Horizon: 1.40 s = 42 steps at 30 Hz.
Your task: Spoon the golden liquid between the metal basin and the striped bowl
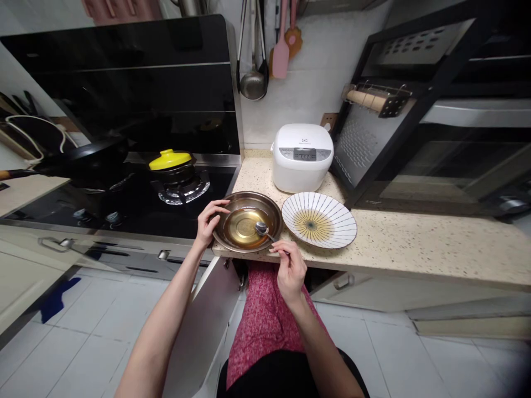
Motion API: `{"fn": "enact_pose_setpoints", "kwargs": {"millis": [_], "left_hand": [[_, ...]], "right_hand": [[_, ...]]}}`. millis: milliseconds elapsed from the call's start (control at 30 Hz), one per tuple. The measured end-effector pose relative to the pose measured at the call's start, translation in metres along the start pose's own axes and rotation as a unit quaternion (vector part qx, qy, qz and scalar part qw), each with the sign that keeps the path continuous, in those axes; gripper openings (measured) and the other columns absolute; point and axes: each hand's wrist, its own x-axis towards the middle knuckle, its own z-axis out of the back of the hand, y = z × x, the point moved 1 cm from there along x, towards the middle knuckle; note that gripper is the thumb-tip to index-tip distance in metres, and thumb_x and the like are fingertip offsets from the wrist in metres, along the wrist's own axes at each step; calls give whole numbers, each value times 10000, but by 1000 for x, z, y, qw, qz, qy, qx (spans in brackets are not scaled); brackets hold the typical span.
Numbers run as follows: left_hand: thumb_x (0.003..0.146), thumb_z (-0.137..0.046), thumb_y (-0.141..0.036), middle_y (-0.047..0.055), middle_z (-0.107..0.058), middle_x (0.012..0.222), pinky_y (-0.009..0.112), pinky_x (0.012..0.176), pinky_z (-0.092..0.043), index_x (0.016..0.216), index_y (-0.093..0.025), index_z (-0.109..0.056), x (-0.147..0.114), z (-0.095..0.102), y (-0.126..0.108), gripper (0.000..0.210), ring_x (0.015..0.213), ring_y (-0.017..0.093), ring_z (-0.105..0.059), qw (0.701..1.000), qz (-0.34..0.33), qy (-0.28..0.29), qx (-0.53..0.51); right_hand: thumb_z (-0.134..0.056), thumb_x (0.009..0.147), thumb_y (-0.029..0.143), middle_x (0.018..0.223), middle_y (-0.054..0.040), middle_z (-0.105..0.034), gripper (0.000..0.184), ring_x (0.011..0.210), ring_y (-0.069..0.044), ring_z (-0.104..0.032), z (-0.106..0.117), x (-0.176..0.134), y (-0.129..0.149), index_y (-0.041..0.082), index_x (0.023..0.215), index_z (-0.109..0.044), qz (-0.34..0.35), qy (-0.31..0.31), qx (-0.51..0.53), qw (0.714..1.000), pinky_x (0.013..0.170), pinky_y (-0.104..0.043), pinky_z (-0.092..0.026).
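Observation:
A wide stainless-steel basin (276, 213) rests on the counter's front edge with a shallow amber liquid in it. My left hand (208, 222) grips the basin's left rim, its fingers curled over the edge. Between the fingertips of my right hand (291, 268) is the handle of a metal spoon (262, 228). The spoon's bowl is over the right side of the liquid; I cannot tell whether it dips in. Just right of the basin sits a white plate (319, 221) with dark radiating lines and a yellowish-brown centre.
Behind the plate stands a white rice cooker (303, 160). A pot with a yellow lid (171, 160) is on the gas stove at left, near a black wok (83, 160). A dark oven (452, 166) stands right. Below the basin, a cabinet door (207, 326) hangs open.

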Motion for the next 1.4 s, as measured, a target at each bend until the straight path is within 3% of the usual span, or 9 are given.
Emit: {"fn": "enact_pose_setpoints", "kwargs": {"millis": [1400], "left_hand": [[975,-559,-502,130,-736,1265,533,1073,-494,960,-196,-779,0,0,0,377,1186,341,-662,1000,-3,0,4]], "right_hand": [[-503,1047,154,931,-42,-732,197,865,-162,-705,-14,-10,-15,219,943,-658,-58,-1,30,998,763,-300,-588]]}}
